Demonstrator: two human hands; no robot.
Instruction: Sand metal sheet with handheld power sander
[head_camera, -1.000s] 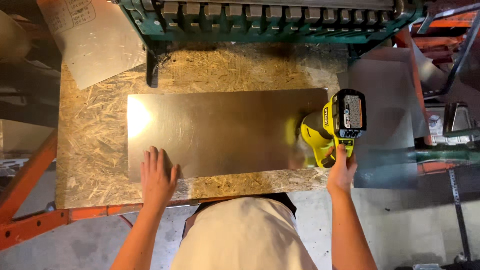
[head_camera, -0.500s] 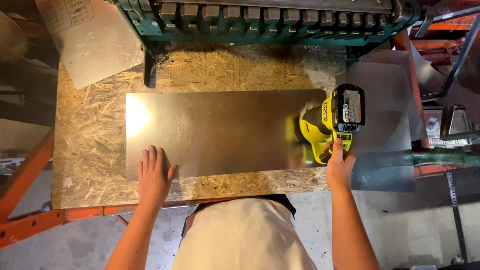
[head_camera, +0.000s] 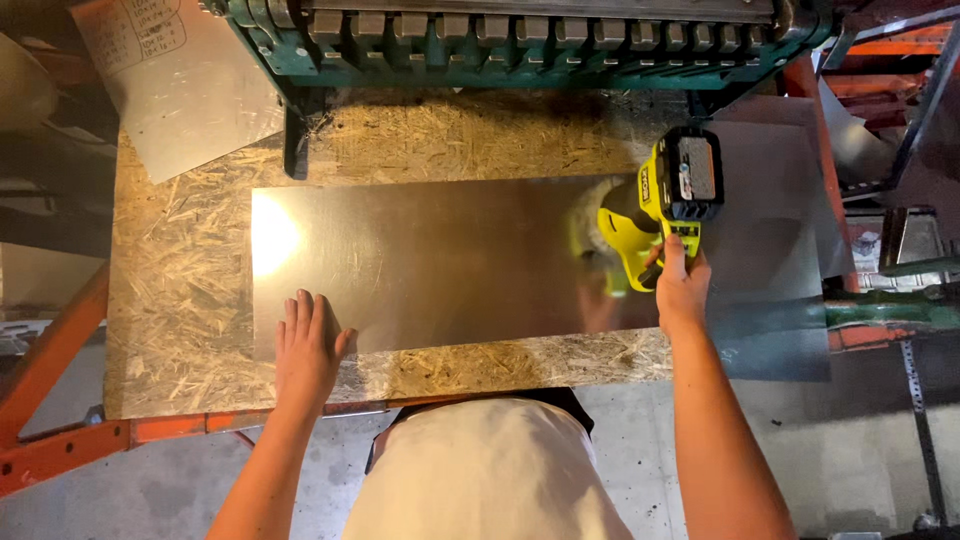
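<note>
The right hand (head_camera: 682, 290) has its grip closed around the handle of a yellow-green cordless power tool (head_camera: 660, 210), whose head rests at the right end of a flat metal sheet (head_camera: 430, 260). The left hand (head_camera: 308, 350) lies open, palm down and fingers together, pressing on the sheet's near left corner, gripping nothing. The sheet lies lengthwise on a chipboard surface (head_camera: 180, 300), with a green sheet-metal machine (head_camera: 520, 40) along the far edge and another loose metal sheet (head_camera: 185, 85) at the far left.
</note>
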